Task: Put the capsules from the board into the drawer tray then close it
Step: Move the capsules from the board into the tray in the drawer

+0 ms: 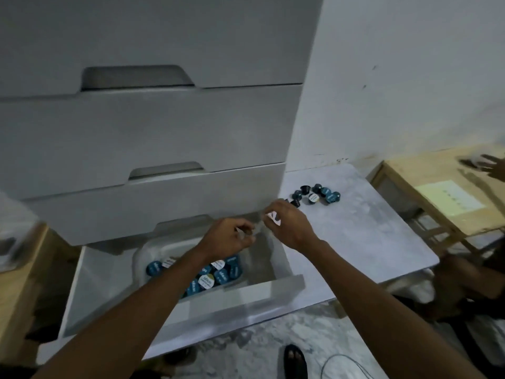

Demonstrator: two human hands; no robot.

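Capsules point(317, 194) clustered on board point(363, 231), more (lids up) in tray point(142, 258)

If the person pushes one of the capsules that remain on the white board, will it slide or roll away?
The capsules on the board look like small tapered cups, several lying on their sides, so a pushed one would probably roll in a curve. They seem light and stiff. The board looks smooth, so upright ones may slide.

Both bare forearms reach forward and up from the lower edge of view, converging toward the middle. The left hand point(228, 236) is curled, its fingers point(246, 231) bent inward. The right hand point(289, 224) sits just beside it, slightly higher, palm down, its fingers point(269, 213) pinched together toward the left hand
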